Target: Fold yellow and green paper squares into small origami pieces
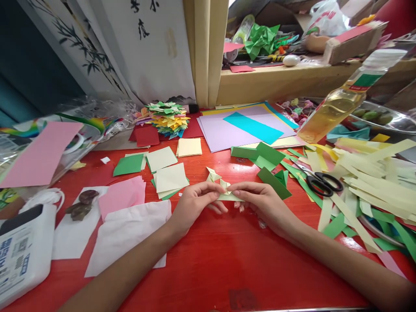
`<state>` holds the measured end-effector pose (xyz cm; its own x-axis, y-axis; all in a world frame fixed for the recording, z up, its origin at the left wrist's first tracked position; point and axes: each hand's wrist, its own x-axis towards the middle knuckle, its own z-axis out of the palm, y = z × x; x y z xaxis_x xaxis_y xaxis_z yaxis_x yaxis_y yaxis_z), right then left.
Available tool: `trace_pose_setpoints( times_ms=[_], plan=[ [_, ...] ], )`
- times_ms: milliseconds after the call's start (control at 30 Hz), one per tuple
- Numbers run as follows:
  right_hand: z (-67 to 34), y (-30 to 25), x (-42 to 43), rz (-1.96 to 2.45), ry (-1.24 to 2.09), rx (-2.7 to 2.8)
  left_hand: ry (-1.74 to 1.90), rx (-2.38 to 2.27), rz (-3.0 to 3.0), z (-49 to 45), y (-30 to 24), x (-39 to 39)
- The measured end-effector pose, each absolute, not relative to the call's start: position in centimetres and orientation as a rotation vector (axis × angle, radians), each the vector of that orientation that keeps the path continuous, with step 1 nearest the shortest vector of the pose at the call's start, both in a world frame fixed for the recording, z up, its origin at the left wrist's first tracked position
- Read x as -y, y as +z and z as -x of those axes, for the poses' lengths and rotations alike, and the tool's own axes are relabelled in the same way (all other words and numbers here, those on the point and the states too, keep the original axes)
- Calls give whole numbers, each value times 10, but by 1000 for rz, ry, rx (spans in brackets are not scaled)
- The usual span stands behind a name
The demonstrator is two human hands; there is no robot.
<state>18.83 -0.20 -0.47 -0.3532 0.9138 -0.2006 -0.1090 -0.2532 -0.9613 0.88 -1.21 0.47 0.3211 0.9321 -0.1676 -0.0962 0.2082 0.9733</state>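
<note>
Between both hands is a small pale yellow-green piece of folded paper (pixel 230 197), pinched at its two ends. My left hand (pixel 204 197) is closed on its left end, thumb and forefinger together. My right hand (pixel 256 197) pinches the right end the same way. Just behind the fingertips, a pale folded paper piece (pixel 212 175) stands with pointed tips on the red table (pixel 208 268). Stacks of cream paper squares (pixel 171 177) lie beyond my left hand. Folded green paper pieces (pixel 274 180) rest beyond my right hand.
Black-handled scissors (pixel 320 183) lie among paper strips (pixel 373 182) at right. A tilted-looking bottle (pixel 344 99) stands behind them. Purple sheets (pixel 214 130) and a stack of coloured folded pieces (pixel 169 120) are at the back. White tissue (pixel 130 234), pink paper (pixel 123 195) and a white device (pixel 27 251) occupy the left.
</note>
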Motion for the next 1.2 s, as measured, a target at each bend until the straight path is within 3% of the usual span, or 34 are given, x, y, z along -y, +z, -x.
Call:
trace_pose_setpoints(
  times_ms=[400, 767, 1200],
  plan=[
    [-189, -3, 2, 1118, 1586, 1379, 916, -1040, -1110, -12, 2, 11],
    [-186, -1, 0, 1031, 1784, 1231, 965, -1003, -1170, -11, -1, 11],
    [-185, 2, 4, 1127, 1646, 1323, 934, -1003, -1240, -12, -3, 13]
  ],
)
